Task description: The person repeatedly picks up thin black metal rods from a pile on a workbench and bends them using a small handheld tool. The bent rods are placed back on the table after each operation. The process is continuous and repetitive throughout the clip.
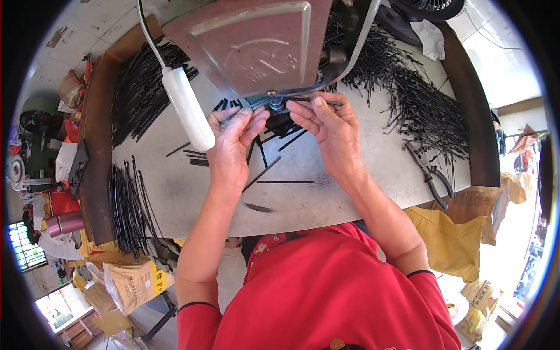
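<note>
At the foot of a red-brown machine (256, 55), both my hands meet around a small round metal fitting (276, 105). My right hand (333, 125) is closed in a pinch on a thin dark rod (335, 103), whose inner end reaches the fitting. On the fitting's other side, my left hand (232, 131) pinches a thin strip (262, 102) lit bluish by the lamp; its exact kind is too small to tell. Several short black rods (286, 182) lie loose on the metal tabletop (326, 207) below my hands.
A white tube lamp (189, 111) hangs close to my left hand. Black rods are heaped at the left (146, 93) and right (414, 99). Pliers (430, 175) lie near the right edge. Raised brown boards (96, 157) border the table; a yellow sack (452, 239) is at the right.
</note>
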{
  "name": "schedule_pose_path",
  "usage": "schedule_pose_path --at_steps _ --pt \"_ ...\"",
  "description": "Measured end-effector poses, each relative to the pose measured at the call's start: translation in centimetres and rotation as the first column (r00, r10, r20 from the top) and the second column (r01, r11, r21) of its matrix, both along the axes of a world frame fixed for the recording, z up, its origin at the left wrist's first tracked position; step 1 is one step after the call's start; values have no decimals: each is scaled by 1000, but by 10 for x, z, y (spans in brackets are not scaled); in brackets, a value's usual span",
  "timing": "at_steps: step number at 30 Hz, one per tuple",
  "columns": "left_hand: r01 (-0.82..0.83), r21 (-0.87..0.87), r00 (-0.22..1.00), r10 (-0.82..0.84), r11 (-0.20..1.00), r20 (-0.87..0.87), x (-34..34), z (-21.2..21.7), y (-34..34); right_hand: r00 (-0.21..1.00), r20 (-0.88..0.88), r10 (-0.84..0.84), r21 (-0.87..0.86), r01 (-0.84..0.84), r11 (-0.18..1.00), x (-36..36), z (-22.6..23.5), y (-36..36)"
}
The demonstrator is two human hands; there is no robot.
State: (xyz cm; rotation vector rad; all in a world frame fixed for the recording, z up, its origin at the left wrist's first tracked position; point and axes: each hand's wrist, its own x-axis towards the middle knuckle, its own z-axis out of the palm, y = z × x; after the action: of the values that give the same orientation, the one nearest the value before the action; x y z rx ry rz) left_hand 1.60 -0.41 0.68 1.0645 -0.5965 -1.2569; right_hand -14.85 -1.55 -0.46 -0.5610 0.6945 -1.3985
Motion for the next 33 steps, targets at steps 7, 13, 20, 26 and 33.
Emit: schedule_pose_path --at_steps 7,13,20,26,33 --pt "48 66 999 -49 997 5 8 -3 -6 1000 -16 14 91 -12 996 1 -1 1" --pt "74 86 997 -74 994 -14 14 -5 -8 998 -48 32 116 -27 993 0 5 1" --pt "8 57 1000 -9 998 18 5 0 -4 999 11 37 63 -38 997 -2 2 1" --pt "37 43 999 -38 998 17 1 1 -6 999 33 8 107 -11 994 -6 -1 -3" --pt "78 108 997 -80 991 10 15 -3 -9 995 -89 41 162 -26 987 0 8 6"
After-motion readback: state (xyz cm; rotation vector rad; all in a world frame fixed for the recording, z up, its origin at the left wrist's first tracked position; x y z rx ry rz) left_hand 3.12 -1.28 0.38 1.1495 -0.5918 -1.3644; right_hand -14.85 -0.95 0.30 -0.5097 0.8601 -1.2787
